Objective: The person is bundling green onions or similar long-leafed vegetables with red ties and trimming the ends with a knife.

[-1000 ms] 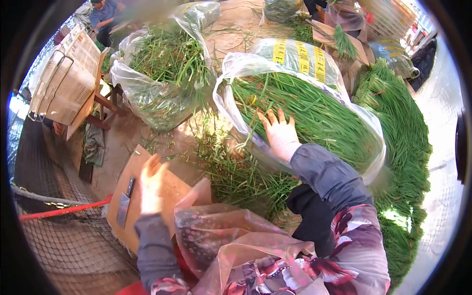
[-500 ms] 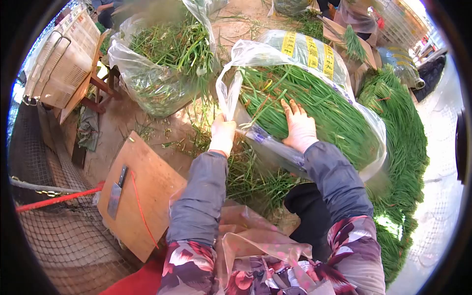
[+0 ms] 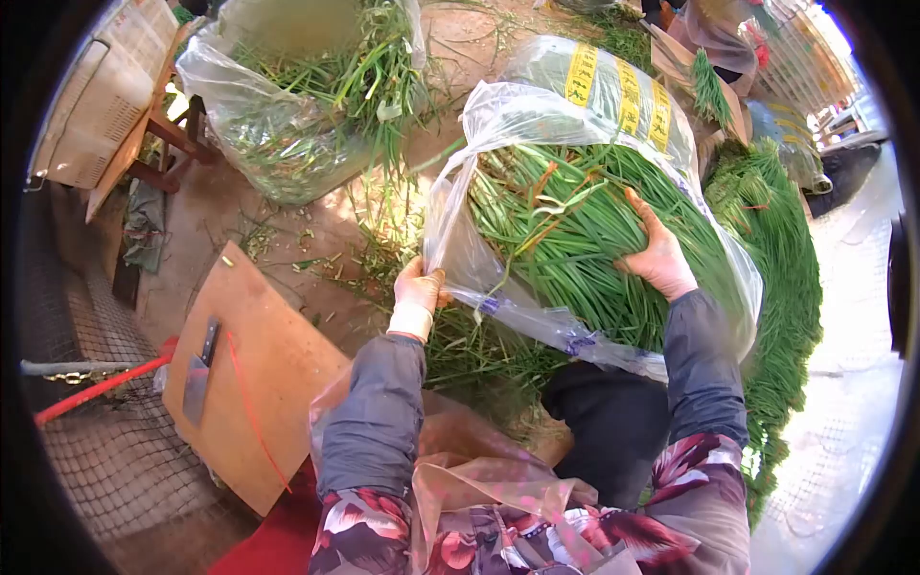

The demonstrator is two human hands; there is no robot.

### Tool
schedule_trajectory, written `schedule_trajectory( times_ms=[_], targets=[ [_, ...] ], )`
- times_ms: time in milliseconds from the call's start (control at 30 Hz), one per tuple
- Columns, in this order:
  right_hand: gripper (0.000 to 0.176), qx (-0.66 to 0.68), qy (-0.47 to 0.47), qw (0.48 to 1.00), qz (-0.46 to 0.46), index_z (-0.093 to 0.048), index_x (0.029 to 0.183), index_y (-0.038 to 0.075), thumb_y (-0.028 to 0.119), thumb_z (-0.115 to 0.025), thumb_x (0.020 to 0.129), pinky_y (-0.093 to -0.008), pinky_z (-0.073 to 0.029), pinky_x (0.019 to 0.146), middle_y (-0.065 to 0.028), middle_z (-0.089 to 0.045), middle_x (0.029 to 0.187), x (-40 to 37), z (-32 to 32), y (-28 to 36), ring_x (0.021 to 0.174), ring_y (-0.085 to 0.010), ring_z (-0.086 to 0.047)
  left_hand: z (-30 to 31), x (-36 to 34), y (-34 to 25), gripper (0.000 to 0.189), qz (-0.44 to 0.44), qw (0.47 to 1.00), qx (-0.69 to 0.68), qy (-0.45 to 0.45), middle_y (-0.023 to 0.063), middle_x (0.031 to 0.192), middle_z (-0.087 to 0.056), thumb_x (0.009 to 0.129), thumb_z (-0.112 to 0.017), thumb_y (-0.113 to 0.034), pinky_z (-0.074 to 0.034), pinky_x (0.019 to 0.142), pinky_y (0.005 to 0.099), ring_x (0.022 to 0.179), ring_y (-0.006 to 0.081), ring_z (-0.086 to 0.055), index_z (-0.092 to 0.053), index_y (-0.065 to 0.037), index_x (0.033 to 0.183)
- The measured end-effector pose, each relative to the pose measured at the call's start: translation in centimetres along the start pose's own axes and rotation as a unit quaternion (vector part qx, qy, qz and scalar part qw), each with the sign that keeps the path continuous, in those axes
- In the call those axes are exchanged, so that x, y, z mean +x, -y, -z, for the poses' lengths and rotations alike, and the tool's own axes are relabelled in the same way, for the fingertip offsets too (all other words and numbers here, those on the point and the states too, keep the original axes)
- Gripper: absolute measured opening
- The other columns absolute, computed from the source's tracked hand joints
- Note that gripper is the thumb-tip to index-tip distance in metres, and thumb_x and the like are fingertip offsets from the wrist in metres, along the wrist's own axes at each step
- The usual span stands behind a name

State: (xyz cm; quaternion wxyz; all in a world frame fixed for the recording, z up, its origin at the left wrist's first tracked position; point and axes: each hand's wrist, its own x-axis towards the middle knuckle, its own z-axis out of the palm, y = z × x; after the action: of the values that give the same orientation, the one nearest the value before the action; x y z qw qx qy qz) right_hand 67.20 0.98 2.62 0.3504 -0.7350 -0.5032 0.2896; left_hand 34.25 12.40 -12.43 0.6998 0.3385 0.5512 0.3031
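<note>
My left hand (image 3: 417, 297) is closed on the edge of a clear plastic bag (image 3: 450, 230), at the bag's near left corner. Long green chives (image 3: 575, 254) fill the bag and lie lengthwise in its open mouth. My right hand (image 3: 659, 257) rests against the chives with its thumb and forefinger spread apart; its other fingers are partly hidden. Yellow printed bands cross a full, wrapped bag (image 3: 599, 86) just behind. To the right lies a long heap of chives (image 3: 776, 287).
A cleaver (image 3: 199, 374) lies on a tilted wooden board (image 3: 259, 383) at the left. Another clear bag (image 3: 220, 125) with loose greens stands at upper left, near a pale plastic crate (image 3: 81, 115). Scattered trimmings (image 3: 383, 211) cover part of the floor.
My right hand has shifted right across the chives, its thumb and forefinger now pointing up and left. My left hand still holds the bag edge, slightly lower. The view has shifted a little.
</note>
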Motion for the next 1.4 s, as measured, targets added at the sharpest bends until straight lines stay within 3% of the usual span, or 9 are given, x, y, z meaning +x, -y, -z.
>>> schedule_trajectory(
  times_ms=[233, 367, 500, 733, 867, 1000, 1133, 1267, 1400],
  targets=[
    [0.098, 0.077, 0.063, 0.992, -0.08, -0.032, 0.145, 0.004, -0.005, -0.069, 0.055, -0.0259, -0.034, 0.104, -0.0089, -0.047, 0.138, 4.5, 2.9, -0.8, 0.123, -0.0158, -0.046, -0.5, -3.2, -5.7, 0.024, -0.156, 0.983, -0.029, 0.087, 0.0052, 0.073, -0.059, 0.084, -0.059, 0.002, -0.049, 0.047, 0.028, 0.048, 0.0146, -0.056, -0.058, 0.002, 0.107],
    [0.093, -0.155, -0.002, 0.988, 0.014, -0.036, 0.144, 0.008, 0.004, -0.072, 0.058, -0.0273, -0.036, 0.103, -0.013, -0.051, 0.135, 2.2, 0.9, 0.5, 0.122, -0.0197, -0.049, -1.3, -1.9, -2.2, 0.025, -0.035, 0.999, 0.008, 0.029, 0.0041, 0.069, -0.056, 0.084, -0.061, 0.001, -0.045, 0.044, 0.0289, 0.05, 0.013, -0.053, -0.056, 0.002, 0.108],
    [0.088, -0.269, -0.062, 0.961, 0.021, -0.042, 0.138, 0.015, 0.016, -0.077, 0.058, -0.0354, -0.046, 0.093, -0.0137, -0.059, 0.118, -2.7, -3.9, 2.7, 0.111, -0.0299, -0.055, -1.4, -4.2, -2.4, 0.036, -0.252, 0.962, 0.016, -0.106, 0.0058, 0.081, -0.061, 0.084, -0.066, -0.005, -0.044, 0.046, 0.0215, 0.058, 0.01, -0.057, -0.052, -0.003, 0.117],
    [0.081, -0.566, 0.057, 0.816, 0.106, -0.044, 0.134, 0.015, 0.035, -0.079, 0.064, -0.0476, -0.033, 0.102, -0.0125, -0.044, 0.138, -9.2, -7.0, 9.5, 0.126, -0.0367, -0.043, -5.1, -8.3, -4.5, 0.056, -0.113, 0.989, -0.08, 0.05, 0.0095, 0.109, -0.06, 0.083, -0.071, -0.018, -0.049, 0.067, 0.0325, 0.09, 0.0167, -0.059, -0.047, -0.008, 0.132],
    [0.076, -0.43, -0.067, 0.881, 0.187, -0.045, 0.134, 0.011, 0.035, -0.076, 0.069, -0.0456, -0.037, 0.101, -0.0145, -0.048, 0.134, -7.7, -4.7, 15.5, 0.123, -0.0353, -0.046, -3.8, -5.7, -1.3, 0.054, -0.324, 0.901, 0.288, 0.004, 0.0156, 0.105, -0.061, 0.081, -0.063, -0.011, -0.048, 0.081, 0.0351, 0.091, 0.0248, -0.063, -0.048, -0.011, 0.133],
    [0.069, -0.206, 0.008, 0.938, 0.279, -0.047, 0.126, -0.001, 0.032, -0.074, 0.072, -0.0395, -0.045, 0.093, -0.023, -0.057, 0.118, -1.4, -10.2, 18.1, 0.11, -0.0347, -0.056, -2.4, -5.8, -0.4, 0.054, -0.224, 0.912, 0.343, -0.012, 0.0165, 0.102, -0.063, 0.081, -0.066, -0.013, -0.049, 0.081, 0.0355, 0.093, 0.0262, -0.062, -0.048, -0.009, 0.132],
    [0.068, -0.36, 0.136, 0.919, 0.085, -0.059, 0.109, -0.006, 0.04, -0.076, 0.062, -0.0397, -0.052, 0.083, -0.0244, -0.065, 0.098, 7.8, -15.2, 14.8, 0.092, -0.0355, -0.065, -1.4, -4.3, 0.5, 0.071, -0.175, 0.979, 0.099, -0.041, 0.0175, 0.113, -0.06, 0.079, -0.075, -0.025, -0.05, 0.082, 0.0299, 0.099, 0.0215, -0.061, -0.04, 0.005, 0.133],
    [0.067, -0.417, 0.265, 0.87, 0.0, -0.067, 0.1, -0.005, 0.048, -0.076, 0.06, -0.0369, -0.051, 0.084, -0.0234, -0.067, 0.099, 10.5, -16.5, 13.4, 0.093, -0.0322, -0.066, -2.4, -3.5, -2.7, 0.095, -0.179, 0.966, 0.179, -0.053, 0.0222, 0.115, -0.059, 0.069, -0.082, -0.034, -0.048, 0.089, 0.0322, 0.105, 0.0258, -0.061, -0.03, 0.007, 0.138],
    [0.075, -0.359, 0.296, 0.885, -0.019, -0.062, 0.11, -0.003, 0.051, -0.077, 0.06, -0.0354, -0.049, 0.086, -0.0221, -0.066, 0.103, 13.8, -17.9, 9.5, 0.095, -0.0305, -0.065, -3.2, -1.0, -1.6, 0.061, -0.126, 0.983, 0.136, -0.012, 0.0154, 0.104, -0.064, 0.073, -0.076, -0.019, -0.049, 0.082, 0.0328, 0.091, 0.0244, -0.063, -0.049, 0.004, 0.122]
  ],
)
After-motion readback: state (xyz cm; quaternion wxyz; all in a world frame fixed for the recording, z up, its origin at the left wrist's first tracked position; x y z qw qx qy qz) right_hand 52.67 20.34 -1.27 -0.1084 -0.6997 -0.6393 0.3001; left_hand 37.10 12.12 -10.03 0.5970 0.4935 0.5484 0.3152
